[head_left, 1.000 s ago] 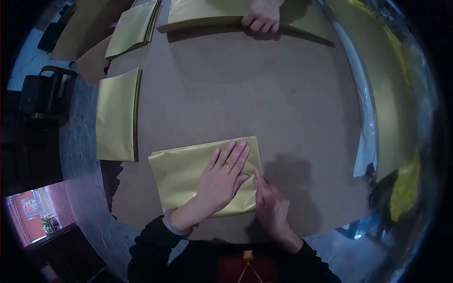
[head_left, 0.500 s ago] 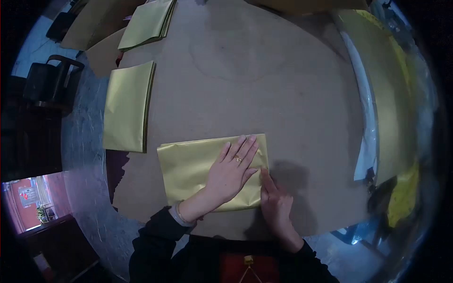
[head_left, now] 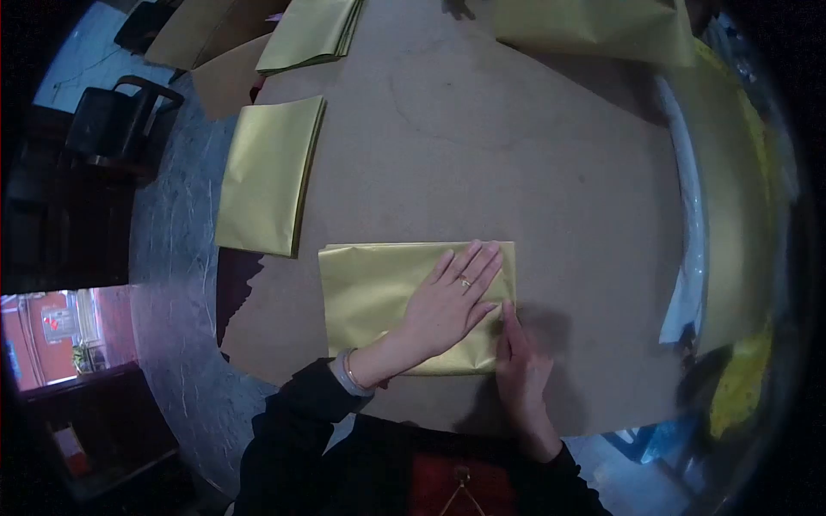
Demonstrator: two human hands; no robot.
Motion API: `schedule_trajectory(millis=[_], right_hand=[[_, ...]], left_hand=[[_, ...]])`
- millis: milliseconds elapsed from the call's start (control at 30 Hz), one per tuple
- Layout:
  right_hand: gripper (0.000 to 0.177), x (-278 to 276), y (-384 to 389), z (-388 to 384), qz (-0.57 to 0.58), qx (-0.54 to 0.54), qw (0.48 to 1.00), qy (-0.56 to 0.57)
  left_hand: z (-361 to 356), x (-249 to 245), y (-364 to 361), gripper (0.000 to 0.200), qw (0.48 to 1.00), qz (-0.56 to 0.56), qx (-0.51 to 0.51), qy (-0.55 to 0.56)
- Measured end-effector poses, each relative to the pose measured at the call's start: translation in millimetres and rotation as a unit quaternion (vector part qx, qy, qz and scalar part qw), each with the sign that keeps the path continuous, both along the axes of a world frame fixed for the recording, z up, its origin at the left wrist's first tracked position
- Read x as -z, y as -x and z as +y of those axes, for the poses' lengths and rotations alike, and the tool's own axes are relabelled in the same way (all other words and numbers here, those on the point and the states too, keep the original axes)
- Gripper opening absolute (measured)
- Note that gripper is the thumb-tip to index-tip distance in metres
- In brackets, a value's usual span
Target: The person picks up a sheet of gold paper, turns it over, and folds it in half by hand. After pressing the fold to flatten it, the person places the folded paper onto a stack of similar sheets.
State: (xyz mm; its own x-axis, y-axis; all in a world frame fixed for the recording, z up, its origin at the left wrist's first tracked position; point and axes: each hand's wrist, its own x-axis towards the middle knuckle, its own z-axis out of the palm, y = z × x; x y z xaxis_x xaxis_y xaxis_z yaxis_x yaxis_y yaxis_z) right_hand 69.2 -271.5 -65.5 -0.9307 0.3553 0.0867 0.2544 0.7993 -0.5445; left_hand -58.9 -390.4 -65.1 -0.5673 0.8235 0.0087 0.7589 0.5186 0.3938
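Spread flat on the folded gold paper rectangle (head_left: 370,288) atop the brown-covered table (head_left: 430,189), the left hand (head_left: 449,311) should hold firm; the right hand (head_left: 522,365), at its right edge, pinch unclear, should press evenly.

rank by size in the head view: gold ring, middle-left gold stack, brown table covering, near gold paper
1. Brown table covering
2. Near gold paper
3. Middle-left gold stack; farther off, so true size against the paper is unsure
4. Gold ring
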Motion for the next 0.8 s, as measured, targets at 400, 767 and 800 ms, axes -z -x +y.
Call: schedule_trajectory(millis=[400, 767, 800], right_hand=[[0.045, -10, 0, 0, -0.054, 0.015, 0.998, 0.037], [0.036, -23, -49, 15, -0.015, 0.075, 0.960, 0.269], [0.036, -22, -47, 14, -0.045, 0.098, 0.953, 0.284]], left_hand=[[8, -7, 4, 0.054, 0.998, 0.044, 0.024, 0.031], [9, -2, 2, 0.053, 0.996, 0.083, 0.025, -0.001], [9, -2, 3, 0.053, 0.995, 0.095, 0.031, -0.004]])
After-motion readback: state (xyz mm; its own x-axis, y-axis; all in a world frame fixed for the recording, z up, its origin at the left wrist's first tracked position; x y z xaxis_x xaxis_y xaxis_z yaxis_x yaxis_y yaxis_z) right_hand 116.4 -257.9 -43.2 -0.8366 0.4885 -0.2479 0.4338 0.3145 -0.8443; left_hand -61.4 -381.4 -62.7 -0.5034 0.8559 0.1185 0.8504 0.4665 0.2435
